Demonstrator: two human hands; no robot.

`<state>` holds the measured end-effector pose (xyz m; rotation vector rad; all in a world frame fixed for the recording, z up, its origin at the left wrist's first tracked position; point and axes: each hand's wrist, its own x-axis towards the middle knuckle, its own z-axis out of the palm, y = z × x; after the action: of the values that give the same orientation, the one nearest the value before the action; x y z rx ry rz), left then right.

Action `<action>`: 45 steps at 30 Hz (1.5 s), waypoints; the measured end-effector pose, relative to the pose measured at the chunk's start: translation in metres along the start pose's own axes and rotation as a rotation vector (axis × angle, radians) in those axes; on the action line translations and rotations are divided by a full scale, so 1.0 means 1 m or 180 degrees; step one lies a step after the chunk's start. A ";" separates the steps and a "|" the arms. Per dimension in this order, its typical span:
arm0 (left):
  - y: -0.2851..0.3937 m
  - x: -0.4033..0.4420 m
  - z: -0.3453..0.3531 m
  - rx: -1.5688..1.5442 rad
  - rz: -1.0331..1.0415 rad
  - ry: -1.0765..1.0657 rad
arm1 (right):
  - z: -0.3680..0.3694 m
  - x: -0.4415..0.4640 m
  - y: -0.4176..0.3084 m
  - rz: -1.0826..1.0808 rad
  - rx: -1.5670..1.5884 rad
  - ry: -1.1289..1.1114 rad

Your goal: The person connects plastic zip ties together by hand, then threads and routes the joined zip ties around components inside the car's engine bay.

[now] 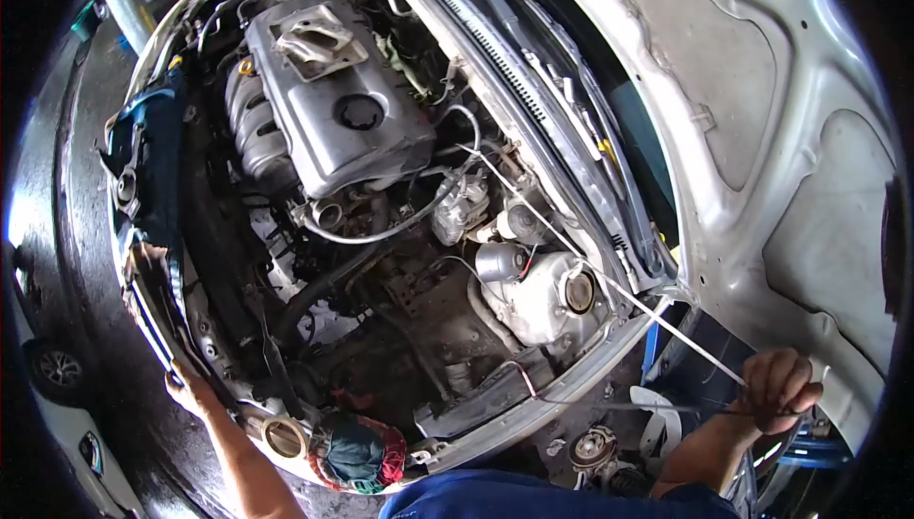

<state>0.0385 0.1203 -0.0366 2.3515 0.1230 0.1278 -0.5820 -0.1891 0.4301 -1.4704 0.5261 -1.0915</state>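
My right hand [783, 388] is closed around the near end of a long, thin pale rod [657, 317]. From there the rod slants over the engine bay, its far end close to the engine cover [333, 90]. A thin dark line [619, 407] also runs to this hand; whether it is gripped cannot be made out. At the left, my left hand [190, 391] has its fingers curled over the car's front edge [152, 329], partly out of sight. A bundle of dark green and red cloth [357, 452] lies between my arms, beside a round tan ring [285, 437].
The raised hood [724, 71] fills the right side. A whitish reservoir [547, 300] with a round cap stands under the rod. A loose, irregular metal part [319, 41] sits on the engine cover. Beyond the fender, a brake disc hub [592, 448] shows. Another car [62, 414] stands at left.
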 end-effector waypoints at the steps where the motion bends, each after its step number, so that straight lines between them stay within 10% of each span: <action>1: -0.012 0.007 0.005 -0.0117 0.0049 -0.0003 | -0.011 -0.005 0.003 -0.0049 -0.0180 -0.0032; 7: 0.026 -0.009 -0.008 0.0932 0.0080 0.0120 | -0.046 -0.030 0.055 0.0650 -0.1494 0.1011; 9: 0.042 -0.030 -0.005 0.1307 0.1395 0.0834 | -0.044 -0.026 0.064 0.0715 -0.1895 0.1375; 11: 0.054 -0.037 0.013 0.0666 0.3035 0.1122 | -0.040 -0.009 0.060 0.2923 -0.4393 0.0082; 14: 0.162 -0.145 0.029 -0.0865 0.2967 -0.0415 | -0.062 -0.026 0.088 0.3157 -0.4457 -0.0083; 18: 0.247 -0.253 0.052 -0.1940 0.2809 -0.2911 | -0.066 -0.032 0.116 0.3013 -0.4447 -0.0532; 34: 0.320 -0.401 0.113 -0.1683 0.4101 -0.6176 | -0.025 -0.026 0.211 0.2689 -0.1932 -0.2037; 38: 0.297 -0.430 0.091 -0.1670 0.3034 -0.7627 | -0.023 -0.011 0.223 0.1913 -0.2077 -0.1211; 42: 0.290 -0.427 0.083 -0.1908 0.1589 -0.7251 | -0.021 0.018 0.240 0.1964 -0.1709 -0.1152; 45: 0.293 -0.404 0.090 -0.2582 0.1898 -0.6621 | -0.035 0.038 0.270 0.1116 -0.3054 -0.0847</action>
<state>-0.3351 -0.1995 0.0852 0.7375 -1.2908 -1.5462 -0.5243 -0.2993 0.1855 -2.1827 1.1560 -0.3246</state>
